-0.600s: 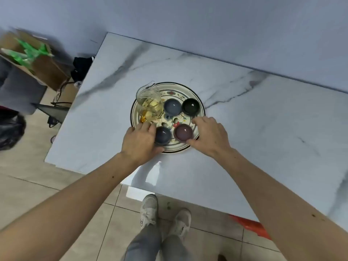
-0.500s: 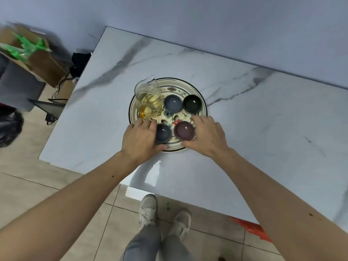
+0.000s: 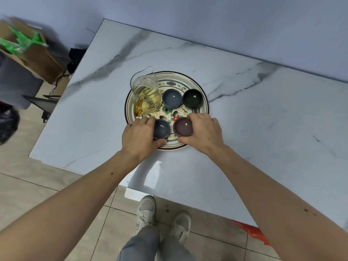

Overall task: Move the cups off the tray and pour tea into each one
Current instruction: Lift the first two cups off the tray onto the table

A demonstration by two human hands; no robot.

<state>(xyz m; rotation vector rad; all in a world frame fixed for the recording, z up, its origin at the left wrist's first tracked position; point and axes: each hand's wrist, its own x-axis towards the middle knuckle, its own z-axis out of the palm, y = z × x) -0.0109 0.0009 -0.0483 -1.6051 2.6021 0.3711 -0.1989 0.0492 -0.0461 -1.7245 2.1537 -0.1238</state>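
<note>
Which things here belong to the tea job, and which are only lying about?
For the job: tray, pitcher, dark blue cup, purple cup, grey-blue cup, black cup, left hand, right hand, table.

Lying about: cardboard box, black bag.

A white marble table (image 3: 244, 129) stood against a pale blue wall (image 3: 207, 19). On the tiled floor (image 3: 37, 185) at the left stood a cardboard box (image 3: 35, 57) with green tape. An orange object (image 3: 252, 232) lay under the table's near edge.
</note>
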